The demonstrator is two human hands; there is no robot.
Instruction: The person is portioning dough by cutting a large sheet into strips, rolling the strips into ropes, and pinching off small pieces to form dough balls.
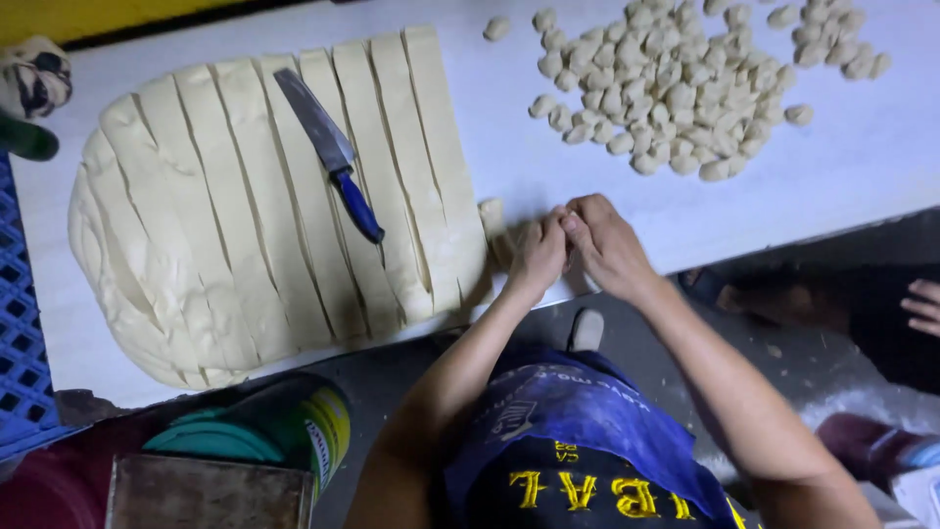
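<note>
A big slab of pale dough (pixel 225 216), sliced into long strips, lies on the white table (pixel 862 157). A knife with a blue handle (pixel 333 157) rests on top of the strips. My left hand (pixel 539 255) and my right hand (pixel 607 245) meet at the table's near edge, fingertips pinched together on a small piece of dough that is mostly hidden between them. A short dough strip end (pixel 493 223) lies just left of my left hand. A heap of several small dough pieces (pixel 676 88) is spread at the far right of the table.
A blue plastic crate (pixel 20 333) stands at the left edge. A green and yellow tin (pixel 284 426) and a dark metal tray (pixel 211 495) sit below the table. Another person's hand (pixel 922 306) and shoes (pixel 881 451) show at the right.
</note>
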